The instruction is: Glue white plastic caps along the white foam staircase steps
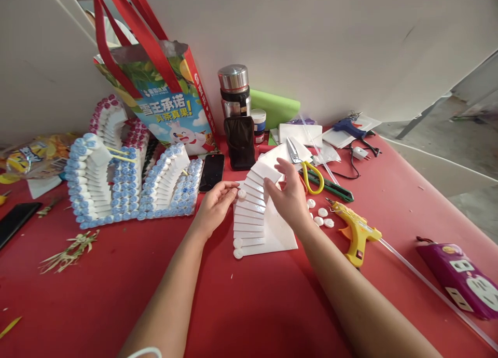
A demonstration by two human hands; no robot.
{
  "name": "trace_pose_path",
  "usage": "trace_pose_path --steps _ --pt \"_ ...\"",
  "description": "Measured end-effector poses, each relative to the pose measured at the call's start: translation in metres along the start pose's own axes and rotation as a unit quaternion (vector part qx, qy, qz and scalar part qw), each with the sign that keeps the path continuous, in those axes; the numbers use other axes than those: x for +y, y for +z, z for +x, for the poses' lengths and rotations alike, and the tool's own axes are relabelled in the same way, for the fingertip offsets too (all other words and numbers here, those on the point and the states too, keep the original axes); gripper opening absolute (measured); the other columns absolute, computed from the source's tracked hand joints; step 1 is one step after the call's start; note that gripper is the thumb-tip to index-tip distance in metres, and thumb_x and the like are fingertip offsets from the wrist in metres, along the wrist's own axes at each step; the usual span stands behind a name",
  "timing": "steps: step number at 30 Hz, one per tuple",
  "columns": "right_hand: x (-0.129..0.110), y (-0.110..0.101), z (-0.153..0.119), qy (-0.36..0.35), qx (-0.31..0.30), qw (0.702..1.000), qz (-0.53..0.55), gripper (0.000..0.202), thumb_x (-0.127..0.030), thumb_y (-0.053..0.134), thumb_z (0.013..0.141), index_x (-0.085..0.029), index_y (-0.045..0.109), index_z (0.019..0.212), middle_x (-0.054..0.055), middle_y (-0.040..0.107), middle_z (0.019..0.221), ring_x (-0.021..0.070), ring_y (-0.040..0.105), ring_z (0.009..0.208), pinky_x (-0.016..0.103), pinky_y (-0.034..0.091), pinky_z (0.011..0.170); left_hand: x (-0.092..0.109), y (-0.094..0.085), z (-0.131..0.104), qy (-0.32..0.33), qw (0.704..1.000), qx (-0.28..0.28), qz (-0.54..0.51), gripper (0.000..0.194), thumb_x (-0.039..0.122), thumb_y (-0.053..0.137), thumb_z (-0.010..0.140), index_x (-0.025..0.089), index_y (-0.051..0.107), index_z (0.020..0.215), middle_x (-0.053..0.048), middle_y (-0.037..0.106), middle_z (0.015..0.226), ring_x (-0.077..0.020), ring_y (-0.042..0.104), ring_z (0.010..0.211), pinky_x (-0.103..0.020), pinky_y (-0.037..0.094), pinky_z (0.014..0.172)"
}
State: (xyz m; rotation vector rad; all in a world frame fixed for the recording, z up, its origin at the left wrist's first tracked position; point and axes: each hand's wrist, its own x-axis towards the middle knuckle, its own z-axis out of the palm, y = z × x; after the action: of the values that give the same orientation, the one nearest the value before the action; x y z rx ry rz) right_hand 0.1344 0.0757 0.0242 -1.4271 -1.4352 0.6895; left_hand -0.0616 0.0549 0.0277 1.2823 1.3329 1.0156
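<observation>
A white fan of overlapping stepped strips [249, 219] lies on a flat white board [283, 238]. At its upper left edge, my left hand [216, 208] is closed in a pinch, with a small white ribbed disc [241, 194] at the fingertips. My right hand [290, 194] hovers over the fan's right side, thumb and fingers curved apart, holding nothing I can see. Two similar discs [237, 248] sit at the fan's lower left corner. Several loose discs [322, 212] lie right of my right wrist.
A yellow glue gun [356, 233], yellow-handled scissors [312, 177], a green cutter [342, 192] and a purple power strip [459, 277] lie on the right. Blue-and-white stepped models [126, 192], a phone [212, 172] and a shopping bag [171, 104] stand left. Behind are a black pouch [239, 142] and steel flask [233, 80].
</observation>
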Motion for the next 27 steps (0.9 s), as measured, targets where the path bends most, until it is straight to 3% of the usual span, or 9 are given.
trace_pose_path --steps 3,6,8,14,20,27 --pt "-0.012 -0.005 -0.004 -0.135 0.031 0.986 -0.090 0.039 -0.023 0.061 0.089 -0.025 0.062 0.128 0.011 0.059 0.123 0.0279 0.052 0.116 0.048 0.046 0.099 -0.002 0.001 0.000 -0.010 1.000 0.009 -0.012 0.038 0.048 0.062 0.091 0.019 0.066 0.115 -0.007 0.072 0.104 -0.0203 0.065 0.092 -0.034 0.051 0.087" --pt "-0.022 -0.006 -0.008 -0.212 -0.034 0.969 -0.121 0.022 -0.019 0.061 0.092 -0.024 0.073 0.109 0.008 0.063 0.105 0.0248 0.054 0.100 0.041 0.050 0.089 -0.006 0.000 0.001 -0.015 1.000 0.008 -0.021 0.036 0.047 0.061 0.091 0.019 0.067 0.113 -0.006 0.071 0.101 -0.0193 0.064 0.091 -0.034 0.049 0.088" --pt "-0.026 -0.004 -0.011 -0.242 -0.088 0.956 -0.142 0.021 -0.019 0.060 0.094 -0.024 0.075 0.108 0.008 0.064 0.101 0.0243 0.054 0.097 0.039 0.049 0.086 -0.008 -0.001 0.002 -0.015 1.000 0.005 -0.027 0.036 0.047 0.061 0.092 0.019 0.067 0.113 -0.005 0.070 0.101 -0.0188 0.063 0.091 -0.033 0.048 0.088" --pt "-0.026 0.008 -0.018 -0.262 -0.116 0.930 -0.229 0.026 -0.026 0.058 0.097 -0.021 0.071 0.119 0.010 0.064 0.108 0.0257 0.051 0.099 0.040 0.044 0.087 -0.008 0.000 0.001 -0.008 1.000 0.014 -0.020 0.034 0.047 0.061 0.091 0.020 0.068 0.112 -0.005 0.071 0.100 -0.0190 0.064 0.093 -0.032 0.049 0.088" --pt "-0.023 0.014 -0.023 -0.288 -0.102 0.906 -0.294 0.025 -0.030 0.052 0.100 -0.020 0.071 0.113 0.010 0.063 0.106 0.0264 0.048 0.097 0.042 0.038 0.087 -0.005 0.002 0.000 -0.009 1.000 0.009 -0.024 0.033 0.046 0.062 0.091 0.020 0.067 0.110 -0.006 0.072 0.107 -0.0208 0.066 0.101 -0.033 0.049 0.092" --pt "-0.021 0.017 -0.024 -0.295 -0.095 0.902 -0.300 0.024 -0.029 0.049 0.101 -0.021 0.071 0.106 0.009 0.064 0.102 0.0252 0.048 0.095 0.041 0.035 0.085 -0.002 0.002 0.000 -0.016 1.000 0.010 -0.017 0.032 0.045 0.063 0.090 0.020 0.068 0.109 -0.007 0.073 0.109 -0.0226 0.066 0.104 -0.034 0.049 0.093"
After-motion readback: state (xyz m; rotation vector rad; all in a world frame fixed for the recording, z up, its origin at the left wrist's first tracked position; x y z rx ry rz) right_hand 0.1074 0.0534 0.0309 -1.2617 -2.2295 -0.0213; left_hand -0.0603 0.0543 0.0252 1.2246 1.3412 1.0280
